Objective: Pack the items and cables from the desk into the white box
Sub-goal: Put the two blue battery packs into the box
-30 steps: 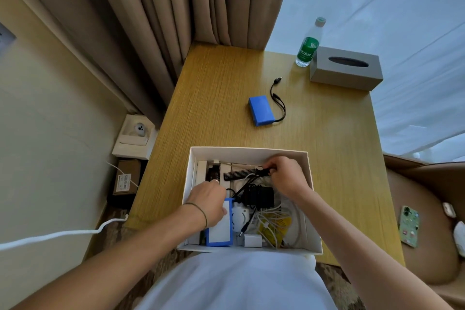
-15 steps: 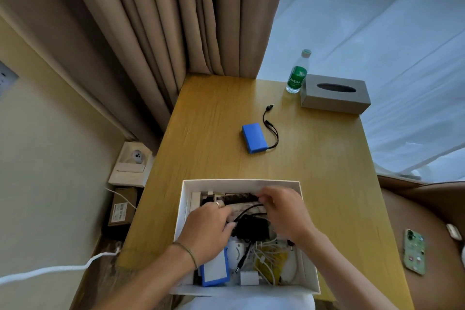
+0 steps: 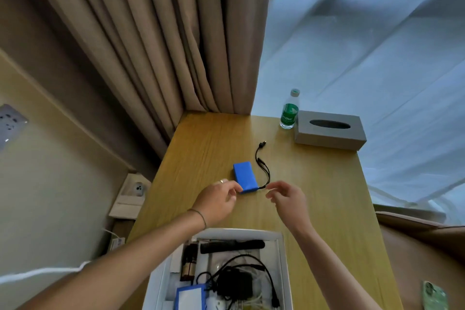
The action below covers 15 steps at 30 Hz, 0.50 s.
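A blue battery pack [image 3: 245, 176] lies flat on the wooden desk [image 3: 206, 143], and its black cable [image 3: 263, 163] curls away along its right side. My left hand [image 3: 217, 200] is at the pack's near left corner, fingers loosely bent and just about touching it. My right hand [image 3: 289, 201] hovers by the near right corner where the cable leaves the pack, with relaxed fingers that hold nothing. The white box [image 3: 239, 233] stands at the desk's near edge below both hands, holding a black comb [image 3: 231, 244], a black charger [image 3: 235, 284] with cables and a second blue pack [image 3: 190, 298].
A water bottle [image 3: 289, 111] and a grey tissue box [image 3: 329, 131] stand at the desk's far right corner. Curtains hang behind the desk. A phone [image 3: 434, 296] lies on the brown chair to the right. A white cable [image 3: 45, 272] runs along the floor on the left.
Both hands have left the white box and moved forward to the blue battery pack. The view has tilted up, so the box now sits at the bottom edge.
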Tool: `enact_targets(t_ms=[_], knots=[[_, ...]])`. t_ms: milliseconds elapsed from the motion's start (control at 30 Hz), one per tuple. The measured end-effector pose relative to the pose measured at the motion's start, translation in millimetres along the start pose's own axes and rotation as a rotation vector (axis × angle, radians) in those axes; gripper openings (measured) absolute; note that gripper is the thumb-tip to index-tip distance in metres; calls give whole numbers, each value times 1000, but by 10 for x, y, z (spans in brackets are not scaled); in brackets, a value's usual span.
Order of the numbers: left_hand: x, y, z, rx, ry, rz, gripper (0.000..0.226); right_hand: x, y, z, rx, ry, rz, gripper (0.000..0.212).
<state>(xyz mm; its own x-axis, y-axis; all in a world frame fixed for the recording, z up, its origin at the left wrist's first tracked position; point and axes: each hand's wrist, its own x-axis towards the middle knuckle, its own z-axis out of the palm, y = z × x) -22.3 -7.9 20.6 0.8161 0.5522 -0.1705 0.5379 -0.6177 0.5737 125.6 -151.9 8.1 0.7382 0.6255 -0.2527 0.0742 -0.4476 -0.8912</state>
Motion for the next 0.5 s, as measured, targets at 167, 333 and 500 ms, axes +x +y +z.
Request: enact_targets(t_ms=[167,333,500], knots=[[395,-57,278,308,-160,-11,45,203,106,20,39,-1,34,31],[809,-127,460,724,-274,120,83,348,256,61,68,-17,84,29],[1195,-211,576,1086,-337,270,101,377,418,91,111,-26,100,32]])
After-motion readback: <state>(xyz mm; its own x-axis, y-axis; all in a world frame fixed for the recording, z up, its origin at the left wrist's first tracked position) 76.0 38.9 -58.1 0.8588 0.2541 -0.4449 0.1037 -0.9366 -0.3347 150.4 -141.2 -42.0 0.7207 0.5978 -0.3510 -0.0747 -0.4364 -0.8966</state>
